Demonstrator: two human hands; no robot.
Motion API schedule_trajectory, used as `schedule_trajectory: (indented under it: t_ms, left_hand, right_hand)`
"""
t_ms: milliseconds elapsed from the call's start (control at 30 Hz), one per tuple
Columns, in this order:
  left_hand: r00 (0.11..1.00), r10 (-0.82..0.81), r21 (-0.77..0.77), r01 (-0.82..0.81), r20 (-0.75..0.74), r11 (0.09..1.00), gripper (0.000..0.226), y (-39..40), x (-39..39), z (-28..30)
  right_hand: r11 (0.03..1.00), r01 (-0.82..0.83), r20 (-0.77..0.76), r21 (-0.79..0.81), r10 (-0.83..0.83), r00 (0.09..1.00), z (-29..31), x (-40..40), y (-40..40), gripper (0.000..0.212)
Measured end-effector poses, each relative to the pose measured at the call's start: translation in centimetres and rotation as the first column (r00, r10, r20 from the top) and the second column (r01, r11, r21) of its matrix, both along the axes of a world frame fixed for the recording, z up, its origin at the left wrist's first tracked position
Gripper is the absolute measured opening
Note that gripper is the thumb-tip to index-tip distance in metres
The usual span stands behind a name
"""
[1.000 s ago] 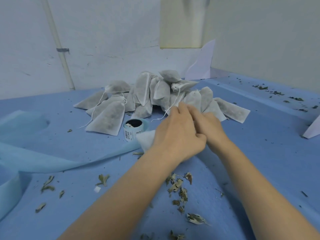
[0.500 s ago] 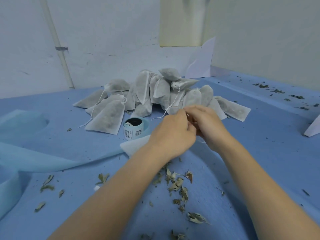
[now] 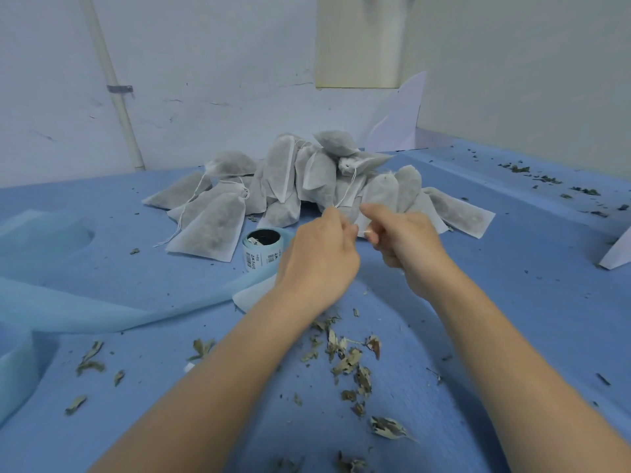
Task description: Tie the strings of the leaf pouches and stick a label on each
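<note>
A pile of grey-white leaf pouches [image 3: 307,179] lies on the blue surface at the back middle. In front of it my left hand [image 3: 317,257] and my right hand [image 3: 406,244] work close together on one white pouch [image 3: 252,297], whose corner shows under my left wrist. Both hands have curled fingers and pinch the pouch's thin white string [image 3: 362,232] between them. A roll of labels [image 3: 263,249] with barcodes stands just left of my left hand.
A light blue fabric strip [image 3: 68,302] runs across the left. Dried leaf bits [image 3: 348,356] are scattered in front, between my forearms. White paper pieces stand at the back [image 3: 399,114] and the far right edge [image 3: 618,250]. Walls close the back and right.
Both hands have drawn back toward me from the pile with the pouch, and they have pulled slightly apart, the string now stretched between them.
</note>
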State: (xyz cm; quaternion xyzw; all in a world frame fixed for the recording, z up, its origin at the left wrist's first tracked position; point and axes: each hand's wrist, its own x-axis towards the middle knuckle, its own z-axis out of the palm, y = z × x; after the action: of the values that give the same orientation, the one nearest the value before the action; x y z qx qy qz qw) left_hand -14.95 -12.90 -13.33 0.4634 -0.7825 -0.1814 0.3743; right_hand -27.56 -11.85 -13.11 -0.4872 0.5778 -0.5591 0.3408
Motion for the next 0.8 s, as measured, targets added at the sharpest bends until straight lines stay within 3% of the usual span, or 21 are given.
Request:
schedule_trajectory:
  t_ms: [100,200,300,433,533,633,733,800]
  left_hand:
    - [0.986,0.002,0.052,0.007,-0.166,0.999,0.018,0.0,0.1,0.1]
    - [0.946,-0.017,0.089,0.049,-0.323,0.995,0.017,0.3,0.2,0.0]
    - [0.9,0.005,0.133,0.059,-0.436,0.989,0.014,0.3,0.4,-0.2]
    - [0.872,0.065,0.165,0.019,-0.486,0.986,0.009,0.3,0.3,-0.4]
    - [0.869,0.105,0.157,-0.032,-0.484,0.987,0.005,0.3,0.3,-0.5]
    - [0.847,0.149,0.15,-0.083,-0.51,0.985,0.006,0.2,0.6,-0.7]
    - [0.853,0.132,0.088,-0.101,-0.505,0.991,0.01,0.2,0.7,-1.1]
    - [0.858,0.121,0.058,-0.106,-0.5,0.993,0.013,0.3,0.7,-1.1]
  right_hand:
    - [0.991,-0.121,0.424,0.048,0.089,0.901,0.2,0.4,-0.1,0.052]
    - [0.966,-0.257,0.739,0.014,0.163,0.653,0.2,0.9,0.0,0.038]
    - [0.946,-0.317,0.86,-0.071,0.219,0.46,-0.1,1.5,0.4,0.025]
    - [0.951,-0.284,0.891,-0.12,0.23,0.392,-0.3,2.0,0.4,0.03]
    - [0.942,-0.286,0.875,-0.174,0.281,0.395,-0.4,2.4,0.5,0.036]
    - [0.929,-0.323,0.815,-0.18,0.325,0.48,-0.5,2.5,0.5,0.04]
    - [0.943,-0.313,0.657,-0.109,0.305,0.69,-0.2,2.5,0.6,0.041]
    - [0.962,-0.267,0.435,-0.054,0.263,0.861,0.0,2.6,0.9,0.045]
